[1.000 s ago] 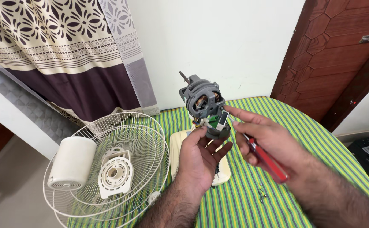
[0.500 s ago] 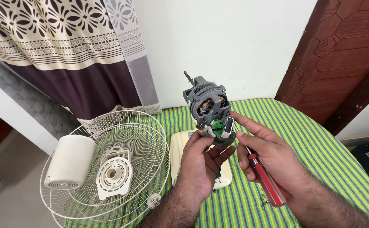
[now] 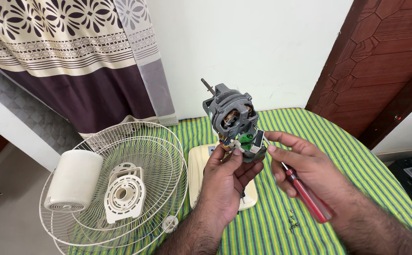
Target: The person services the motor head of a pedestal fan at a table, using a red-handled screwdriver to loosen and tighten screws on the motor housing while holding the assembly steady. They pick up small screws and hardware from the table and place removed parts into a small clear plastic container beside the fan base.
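Note:
A grey fan motor (image 3: 231, 114) with copper windings and a shaft pointing up-left stands above a cream fan base (image 3: 200, 167) on the striped table. My left hand (image 3: 228, 182) grips the neck under the motor, thumb on the white wire connector. My right hand (image 3: 305, 170) holds a red-handled screwdriver (image 3: 308, 194), its fingertips touching the green part at the motor's lower right. The screwdriver's tip is hidden behind my fingers.
A white wire fan guard (image 3: 121, 189) lies at the table's left edge, holding a cream motor cover (image 3: 75, 182) and a white plastic plate (image 3: 123, 192). Small screws (image 3: 292, 222) lie near my right wrist. Curtain, wall and wooden door stand behind the green striped tablecloth (image 3: 338, 156).
The view has shifted slightly. My right hand has closed in on the motor's lower right side, and my left hand keeps its grip under the motor.

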Available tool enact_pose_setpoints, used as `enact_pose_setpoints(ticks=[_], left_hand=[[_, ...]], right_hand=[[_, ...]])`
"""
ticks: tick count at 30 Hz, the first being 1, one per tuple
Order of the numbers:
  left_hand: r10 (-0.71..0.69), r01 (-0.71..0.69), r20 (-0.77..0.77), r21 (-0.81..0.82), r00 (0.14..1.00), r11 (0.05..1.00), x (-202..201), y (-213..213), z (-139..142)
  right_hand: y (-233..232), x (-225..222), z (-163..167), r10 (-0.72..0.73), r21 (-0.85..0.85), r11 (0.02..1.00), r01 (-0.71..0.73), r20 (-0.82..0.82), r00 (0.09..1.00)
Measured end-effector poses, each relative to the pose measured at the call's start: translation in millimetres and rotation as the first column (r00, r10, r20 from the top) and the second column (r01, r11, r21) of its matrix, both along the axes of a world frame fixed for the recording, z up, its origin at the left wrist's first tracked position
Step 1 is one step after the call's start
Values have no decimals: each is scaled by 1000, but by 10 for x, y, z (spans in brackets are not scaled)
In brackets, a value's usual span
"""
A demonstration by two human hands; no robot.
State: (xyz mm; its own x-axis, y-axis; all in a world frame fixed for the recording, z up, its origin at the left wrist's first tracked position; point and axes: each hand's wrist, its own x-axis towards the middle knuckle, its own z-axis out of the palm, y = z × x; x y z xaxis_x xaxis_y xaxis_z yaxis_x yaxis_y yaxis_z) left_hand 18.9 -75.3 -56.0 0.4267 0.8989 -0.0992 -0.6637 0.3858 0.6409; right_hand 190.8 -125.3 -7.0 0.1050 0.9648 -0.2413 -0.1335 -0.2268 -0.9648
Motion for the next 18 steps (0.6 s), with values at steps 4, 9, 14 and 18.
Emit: enact_pose_setpoints(ticks=[4, 9, 14, 18], left_hand=[[-10, 10, -1, -10, 1000, 1000, -11, 1, -4], [-12, 12, 19, -8, 1000, 1000, -6, 1, -3], [-20, 20, 29, -10, 999, 1000, -17, 2, -9], [-14, 15, 29, -22, 999, 1000, -15, 6, -10]], right_hand=[[6, -28, 103, -51, -46, 998, 53, 51, 997], [-2, -61, 133, -64, -50, 996, 69, 97, 993], [24, -18, 73, -48, -22, 998, 52, 172, 984], [45, 18, 40, 18, 84, 996, -41, 259, 966]])
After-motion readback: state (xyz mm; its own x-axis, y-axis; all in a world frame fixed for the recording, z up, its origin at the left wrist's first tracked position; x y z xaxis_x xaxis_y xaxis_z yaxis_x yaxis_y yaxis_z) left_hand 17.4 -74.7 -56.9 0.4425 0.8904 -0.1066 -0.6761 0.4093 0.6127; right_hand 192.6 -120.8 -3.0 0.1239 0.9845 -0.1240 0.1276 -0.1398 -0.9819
